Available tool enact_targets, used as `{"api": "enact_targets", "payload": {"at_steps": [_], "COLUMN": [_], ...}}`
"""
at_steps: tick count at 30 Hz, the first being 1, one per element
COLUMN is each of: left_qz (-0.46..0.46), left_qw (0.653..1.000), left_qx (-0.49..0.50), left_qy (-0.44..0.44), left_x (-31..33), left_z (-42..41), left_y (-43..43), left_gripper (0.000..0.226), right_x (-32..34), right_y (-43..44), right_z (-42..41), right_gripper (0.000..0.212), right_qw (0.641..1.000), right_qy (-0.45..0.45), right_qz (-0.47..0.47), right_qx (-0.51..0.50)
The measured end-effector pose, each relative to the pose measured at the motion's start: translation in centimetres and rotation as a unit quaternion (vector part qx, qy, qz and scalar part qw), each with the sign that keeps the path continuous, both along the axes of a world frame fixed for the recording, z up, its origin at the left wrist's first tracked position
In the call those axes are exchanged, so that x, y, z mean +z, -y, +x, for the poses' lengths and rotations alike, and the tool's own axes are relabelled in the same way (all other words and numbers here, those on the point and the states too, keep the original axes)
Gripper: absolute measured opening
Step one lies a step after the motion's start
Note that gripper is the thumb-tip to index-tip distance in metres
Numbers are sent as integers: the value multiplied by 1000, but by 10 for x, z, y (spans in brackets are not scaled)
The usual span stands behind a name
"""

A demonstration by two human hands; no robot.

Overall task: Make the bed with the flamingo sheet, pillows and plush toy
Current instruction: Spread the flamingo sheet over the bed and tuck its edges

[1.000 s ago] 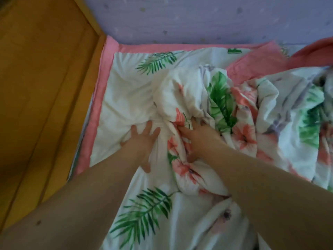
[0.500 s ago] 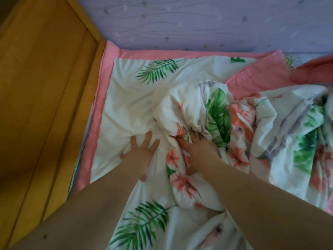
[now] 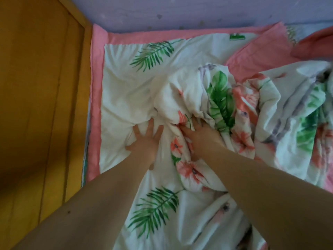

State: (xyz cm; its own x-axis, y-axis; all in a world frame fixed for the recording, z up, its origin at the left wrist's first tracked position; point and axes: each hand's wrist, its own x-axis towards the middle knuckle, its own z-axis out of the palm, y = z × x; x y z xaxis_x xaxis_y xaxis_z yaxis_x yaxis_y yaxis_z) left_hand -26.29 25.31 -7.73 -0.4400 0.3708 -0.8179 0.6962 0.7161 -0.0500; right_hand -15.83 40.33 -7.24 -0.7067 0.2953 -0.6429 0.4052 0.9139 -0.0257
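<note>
**While Two Hands Work a Rumpled Sheet**

Where the smooth cloth meets the crumpled part, the left hand (image 3: 145,141) lies with fingers spread wide, pressing flat on the flamingo sheet (image 3: 126,91). Just beside it, the right hand (image 3: 203,138) pushes into the bunched folds (image 3: 216,94). Its fingertips are buried in cloth, so I cannot tell whether they grip. The sheet lies smooth on the bed to the left and is heaped to the right. A pink border (image 3: 95,105) edges it, next to a wooden panel (image 3: 39,105) on the left, with a purple wall (image 3: 180,13) beyond.
</note>
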Motion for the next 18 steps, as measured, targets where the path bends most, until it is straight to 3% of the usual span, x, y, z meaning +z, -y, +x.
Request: {"api": "enact_targets", "payload": {"at_steps": [12, 18], "left_qz": [-10, -30], "left_qw": [1000, 999], "left_qx": [8, -6], "left_qy": [13, 8], "left_x": [2, 3], "left_z": [-6, -4], "left_y": [-1, -3], "left_gripper": [127, 141], "right_x": [2, 2], "right_y": [-2, -6], "right_z": [-10, -10], "right_gripper": [123, 116], "right_qw": [998, 998], "right_qy": [62, 59], "right_qz": [-5, -21], "right_qx": [24, 16]}}
